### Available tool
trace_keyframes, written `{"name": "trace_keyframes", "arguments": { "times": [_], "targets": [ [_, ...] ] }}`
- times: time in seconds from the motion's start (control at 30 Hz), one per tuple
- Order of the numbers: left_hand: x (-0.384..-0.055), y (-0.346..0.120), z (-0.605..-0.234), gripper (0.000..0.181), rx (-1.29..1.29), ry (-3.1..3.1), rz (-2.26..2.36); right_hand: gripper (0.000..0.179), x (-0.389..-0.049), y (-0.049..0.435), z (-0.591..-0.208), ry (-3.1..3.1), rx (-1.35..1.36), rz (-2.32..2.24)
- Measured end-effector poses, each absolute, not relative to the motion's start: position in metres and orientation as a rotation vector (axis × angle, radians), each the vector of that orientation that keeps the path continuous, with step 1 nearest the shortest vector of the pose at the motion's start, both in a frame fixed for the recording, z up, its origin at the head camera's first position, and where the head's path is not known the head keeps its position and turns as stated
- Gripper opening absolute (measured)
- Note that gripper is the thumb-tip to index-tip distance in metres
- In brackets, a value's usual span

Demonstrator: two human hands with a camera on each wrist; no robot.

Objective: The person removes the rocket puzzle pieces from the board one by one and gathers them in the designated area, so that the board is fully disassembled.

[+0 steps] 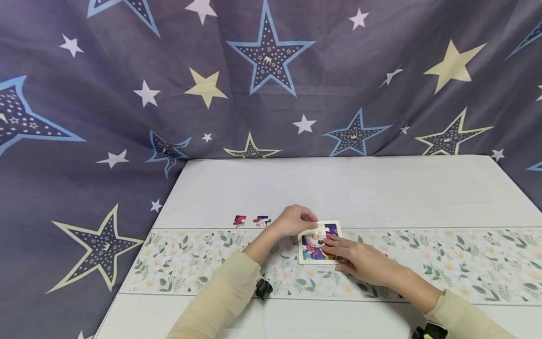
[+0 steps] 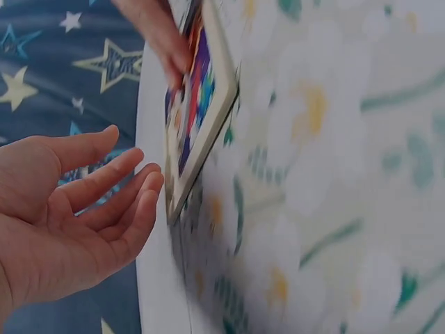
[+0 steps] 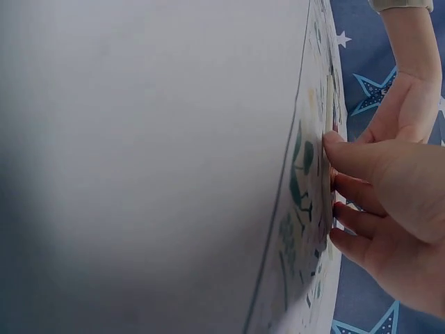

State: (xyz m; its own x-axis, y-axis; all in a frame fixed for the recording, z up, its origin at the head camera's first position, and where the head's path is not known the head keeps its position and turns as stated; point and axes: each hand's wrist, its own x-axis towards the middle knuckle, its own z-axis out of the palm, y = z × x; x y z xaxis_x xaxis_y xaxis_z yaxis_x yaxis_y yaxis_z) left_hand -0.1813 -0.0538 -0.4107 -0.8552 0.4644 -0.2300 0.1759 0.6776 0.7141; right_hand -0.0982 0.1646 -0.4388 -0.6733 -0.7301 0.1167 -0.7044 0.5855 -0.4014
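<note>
Nearby: two loose pieces [image 1: 240,220] | right hand [image 1: 360,258] partly covers framed puzzle [image 1: 312,249]

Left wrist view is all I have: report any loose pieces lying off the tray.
Observer: The head view shows two loose puzzle pieces on the white cloth, to the left of the tray.
Operator: Locate the right thumb for me.
Observer: The right wrist view has the thumb of the right hand at the tray's edge; how hard it presses, I cannot tell.
Operator: Compare the colours of those two pieces.
Observer: In the head view, the left one is mostly red; the other one mixes red, white and purple-blue.
</note>
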Motion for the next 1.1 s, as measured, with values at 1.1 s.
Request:
{"name": "trace_keyframes", "arguments": {
  "times": [1.1],
  "targets": [
    [-0.165, -0.019, -0.430, 0.036, 0.466, 2.521, 1.127, 0.048, -0.096, 0.164, -0.439, 2.737, -1.197, -0.676]
  ]
}}
